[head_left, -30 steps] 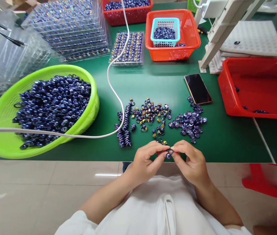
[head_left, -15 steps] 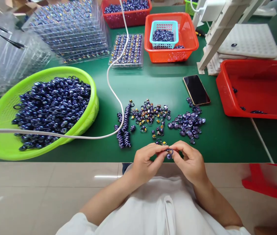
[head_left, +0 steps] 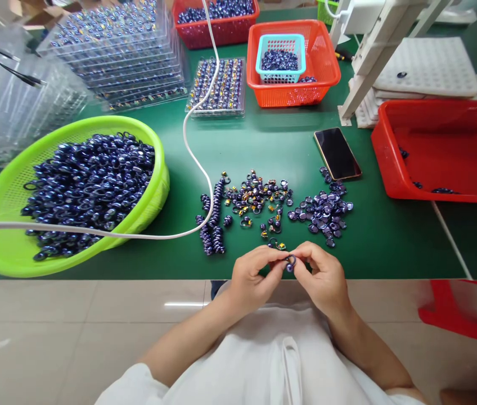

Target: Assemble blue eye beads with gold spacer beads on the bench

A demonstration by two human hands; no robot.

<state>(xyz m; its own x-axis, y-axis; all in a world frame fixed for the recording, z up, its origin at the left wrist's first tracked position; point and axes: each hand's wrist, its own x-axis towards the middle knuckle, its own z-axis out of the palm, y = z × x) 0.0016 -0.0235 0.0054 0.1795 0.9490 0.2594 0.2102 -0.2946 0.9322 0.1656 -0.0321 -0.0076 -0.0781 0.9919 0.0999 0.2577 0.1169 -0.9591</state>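
Note:
A small dark-blue shiny ring [head_left: 289, 266] with a round knob is pinched at the table's front edge. My left hand [head_left: 254, 277] grips it from the left with thumb and forefinger. From the other side, my right hand [head_left: 323, 277] holds the same ring in a like pinch; the fingertips partly cover it. Just beyond the fingers lie loose pieces with gold parts [head_left: 279, 246]. Farther up is a pile of dark and gold rings [head_left: 255, 191]. Flat dark-blue pieces [head_left: 325, 212] are heaped to its right, and stacked dark rings [head_left: 217, 211] form rows to its left.
A green basket [head_left: 160, 169] full of dark rings stands at left. A white cable [head_left: 196, 157] crosses the table. Behind are filled clear trays [head_left: 217, 107] and an orange basket [head_left: 272, 99]. A phone [head_left: 338, 153] and a red bin [head_left: 390, 169] are at right.
Both hands stay nearly in place on the ring, which is turned slightly between the fingertips. The whole view has shifted a little.

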